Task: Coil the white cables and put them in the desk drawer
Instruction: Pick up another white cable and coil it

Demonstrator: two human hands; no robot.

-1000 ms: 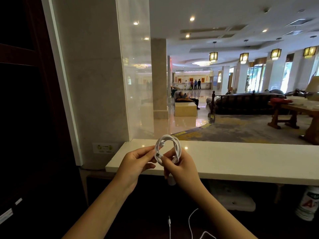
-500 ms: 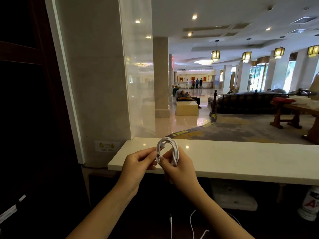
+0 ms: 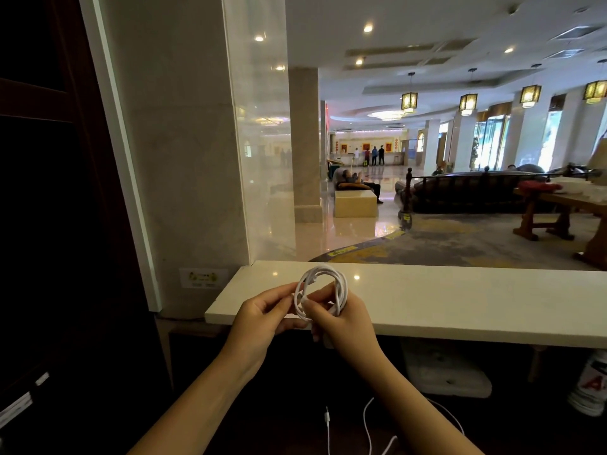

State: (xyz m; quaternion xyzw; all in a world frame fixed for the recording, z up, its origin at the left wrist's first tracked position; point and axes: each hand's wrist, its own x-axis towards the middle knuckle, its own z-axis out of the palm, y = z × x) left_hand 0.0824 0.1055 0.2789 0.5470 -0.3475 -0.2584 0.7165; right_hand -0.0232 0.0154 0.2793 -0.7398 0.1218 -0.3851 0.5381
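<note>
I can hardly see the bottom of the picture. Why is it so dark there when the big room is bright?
Head view: ceiling lamps light the lobby and leave glare spots on the glossy white stone counter; below it is shadow, where a loose thin white cable barely shows; the raised coiled white cable catches the light.

White coiled cable (image 3: 342,285), cream-white counter (image 3: 460,302), grey carpet (image 3: 476,246) with yellow swirls, amber-lit lanterns (image 3: 409,101).

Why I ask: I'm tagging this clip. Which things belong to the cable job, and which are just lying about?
Job: coiled white cable, gripped by left hand and right hand; loose white cables on the dark surface below.
Lying about: white counter; white box under it; wall label.
</note>
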